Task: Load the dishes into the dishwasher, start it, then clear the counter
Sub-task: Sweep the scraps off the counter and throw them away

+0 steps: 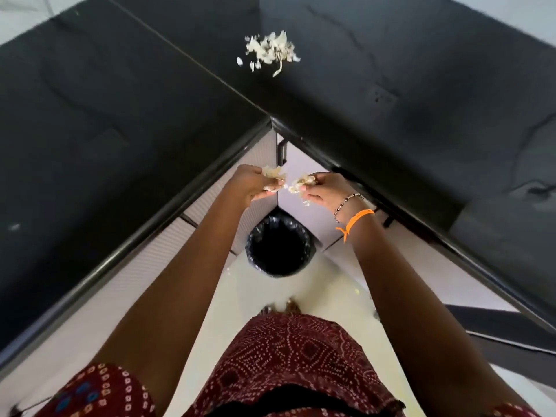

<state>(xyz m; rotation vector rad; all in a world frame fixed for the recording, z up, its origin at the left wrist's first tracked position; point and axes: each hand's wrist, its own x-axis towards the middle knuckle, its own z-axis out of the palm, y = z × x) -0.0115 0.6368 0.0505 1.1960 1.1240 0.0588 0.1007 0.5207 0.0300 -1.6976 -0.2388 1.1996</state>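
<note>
Pale peelings (pixel 296 184) are gripped in the left hand (pixel 252 183) and right hand (pixel 323 191) at frame centre, above a black-lined bin (pixel 278 246); more scraps (pixel 270 52) lie on the bench (pixel 120 100).

Single head-worn, wide-angle view, looking steeply down over the inner corner of the black countertop (pixel 150 115). The bin (pixel 278 245) on the floor lies directly below that corner, centre frame, close range.

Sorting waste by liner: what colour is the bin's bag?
Black, glossy bin bag, seen in the head view.
</note>
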